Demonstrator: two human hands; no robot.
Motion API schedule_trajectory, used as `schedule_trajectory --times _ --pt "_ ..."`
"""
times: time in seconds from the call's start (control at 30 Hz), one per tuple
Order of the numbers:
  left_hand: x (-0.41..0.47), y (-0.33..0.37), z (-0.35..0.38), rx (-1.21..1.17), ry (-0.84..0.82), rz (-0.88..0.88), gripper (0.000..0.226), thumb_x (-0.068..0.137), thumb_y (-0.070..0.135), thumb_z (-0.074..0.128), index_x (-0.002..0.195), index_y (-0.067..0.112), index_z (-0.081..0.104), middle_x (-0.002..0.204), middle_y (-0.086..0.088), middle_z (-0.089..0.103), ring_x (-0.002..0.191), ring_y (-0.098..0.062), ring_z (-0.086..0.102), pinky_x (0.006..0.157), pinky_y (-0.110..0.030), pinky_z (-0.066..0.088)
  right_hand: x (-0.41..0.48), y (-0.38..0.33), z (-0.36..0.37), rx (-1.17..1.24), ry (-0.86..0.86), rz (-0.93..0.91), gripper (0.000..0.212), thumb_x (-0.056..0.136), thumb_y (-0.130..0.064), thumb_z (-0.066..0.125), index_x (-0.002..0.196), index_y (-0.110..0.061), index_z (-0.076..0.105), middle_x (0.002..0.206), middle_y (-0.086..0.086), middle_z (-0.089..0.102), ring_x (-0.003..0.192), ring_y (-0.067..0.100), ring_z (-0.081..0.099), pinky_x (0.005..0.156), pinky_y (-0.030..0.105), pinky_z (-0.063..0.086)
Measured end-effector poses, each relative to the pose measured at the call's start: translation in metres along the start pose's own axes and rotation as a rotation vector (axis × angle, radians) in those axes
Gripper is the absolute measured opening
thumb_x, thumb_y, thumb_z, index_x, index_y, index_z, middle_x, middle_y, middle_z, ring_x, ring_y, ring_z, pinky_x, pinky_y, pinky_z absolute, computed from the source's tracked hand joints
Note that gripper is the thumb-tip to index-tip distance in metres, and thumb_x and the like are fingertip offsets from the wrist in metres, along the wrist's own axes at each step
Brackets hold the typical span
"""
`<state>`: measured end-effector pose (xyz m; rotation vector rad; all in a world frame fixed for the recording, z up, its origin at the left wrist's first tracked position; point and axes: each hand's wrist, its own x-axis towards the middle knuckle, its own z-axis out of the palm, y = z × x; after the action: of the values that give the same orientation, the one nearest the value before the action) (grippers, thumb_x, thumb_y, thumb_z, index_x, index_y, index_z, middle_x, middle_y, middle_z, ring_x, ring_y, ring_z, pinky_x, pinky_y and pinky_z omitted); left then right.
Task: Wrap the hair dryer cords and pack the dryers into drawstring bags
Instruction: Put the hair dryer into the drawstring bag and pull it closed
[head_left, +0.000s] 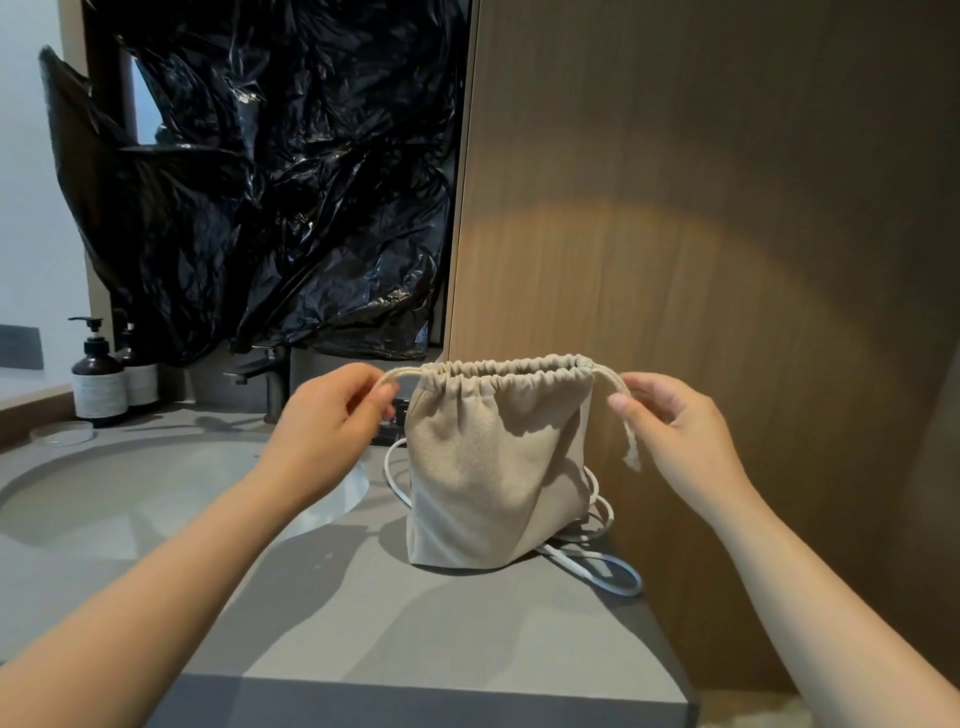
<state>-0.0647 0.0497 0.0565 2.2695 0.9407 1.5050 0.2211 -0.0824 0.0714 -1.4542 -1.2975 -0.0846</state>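
Head view only. A beige bag is seen upright at the middle of the frame, on a grey countertop, its bottom edge apparently touching the surface. The bag's mouth is gathered into tight pleats along the top, with only a narrow slit left. The contents are hidden by the fabric.

The drawstring is pulled out to both sides of the mouth. Its left end is pinched between thumb and curled fingers of the left hand, just left of the bag's top corner. Its right end is pinched by the right hand, just right of the top corner, and a frayed tail is left hanging below the fingers. Both forearms are stretched in from the bottom corners.

A white cord is looped on the countertop behind and to the right of the bag, partly covered by it. A dark object is glimpsed between the left hand and the bag; what it is cannot be told.

A sink is set into the countertop on the left, with a dark faucet behind it. Two pump bottles are stood at the far left, with a small round dish in front of them. A crumpled black plastic sheet is hung above the faucet. A wood panel fills the right side.
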Motion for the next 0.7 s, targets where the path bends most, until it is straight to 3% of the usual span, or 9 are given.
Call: schedule_trajectory --times 0.07,0.13,0.23,0.43,0.53,0.6,0.7 --pt "-0.001 0.01 -0.001 -0.01 -0.1 0.032 0.027 0.093 0.038 0.056 0.117 0.024 0.06 0.092 0.006 0.069 0.083 -0.015 0.067 0.078 -0.041 0.055 -0.002 -0.006 0.002 -0.049 -0.115 -0.08 0.033 0.09 -0.025 0.065 0.123 -0.025 0.063 0.106 -0.013 0.068 0.096 0.0 0.063 0.072 0.007 0.048" --pt "0.001 0.02 0.0 0.07 -0.121 0.1 0.035 0.092 0.039 0.058 0.123 0.022 0.058 0.096 0.008 0.067 0.085 -0.011 0.064 0.078 -0.036 0.054 -0.002 -0.012 0.005 -0.143 -0.121 -0.184 0.029 0.09 -0.025 0.065 0.119 -0.026 0.066 0.102 -0.014 0.069 0.092 -0.003 0.062 0.073 0.004 0.046" --pt "0.01 0.032 0.001 0.171 -0.053 0.212 0.019 0.094 0.024 0.06 0.104 0.014 0.071 0.084 0.003 0.067 0.08 -0.013 0.06 0.076 -0.038 0.052 0.003 -0.02 0.005 -0.251 0.025 -0.252 0.022 0.09 -0.027 0.064 0.11 -0.021 0.072 0.094 -0.009 0.072 0.084 0.001 0.063 0.068 0.006 0.044" --pt "0.017 0.029 -0.006 0.147 -0.041 0.182 0.013 0.091 0.017 0.064 0.09 0.013 0.077 0.07 0.008 0.064 0.059 -0.006 0.059 0.064 -0.029 0.052 0.01 -0.025 0.0 -0.323 0.1 -0.306 0.013 0.091 -0.023 0.064 0.093 -0.018 0.076 0.08 -0.008 0.07 0.077 0.004 0.063 0.068 0.017 0.049" --pt "0.016 0.02 -0.008 0.138 -0.004 0.154 0.013 0.09 0.015 0.065 0.085 0.011 0.076 0.065 0.005 0.062 0.057 -0.009 0.058 0.061 -0.031 0.052 0.009 -0.018 -0.003 -0.286 0.199 -0.252 0.012 0.089 -0.019 0.067 0.093 -0.014 0.078 0.079 -0.01 0.068 0.078 0.007 0.064 0.068 0.016 0.048" --pt "0.016 0.012 -0.012 0.133 0.051 0.127 0.012 0.09 0.012 0.065 0.084 0.009 0.075 0.066 0.0 0.063 0.058 -0.011 0.058 0.059 -0.027 0.05 0.01 -0.011 -0.006 -0.243 0.261 -0.182 0.012 0.088 -0.017 0.068 0.092 -0.013 0.078 0.079 -0.008 0.069 0.079 0.01 0.066 0.072 0.022 0.051" --pt "0.016 0.0 -0.013 0.203 0.032 0.126 0.014 0.091 0.013 0.063 0.083 0.009 0.073 0.064 -0.003 0.063 0.061 -0.018 0.059 0.063 -0.04 0.053 0.01 0.0 -0.003 -0.257 0.197 -0.097 0.013 0.089 -0.021 0.065 0.085 -0.016 0.077 0.077 -0.007 0.071 0.077 0.01 0.064 0.07 0.025 0.05"
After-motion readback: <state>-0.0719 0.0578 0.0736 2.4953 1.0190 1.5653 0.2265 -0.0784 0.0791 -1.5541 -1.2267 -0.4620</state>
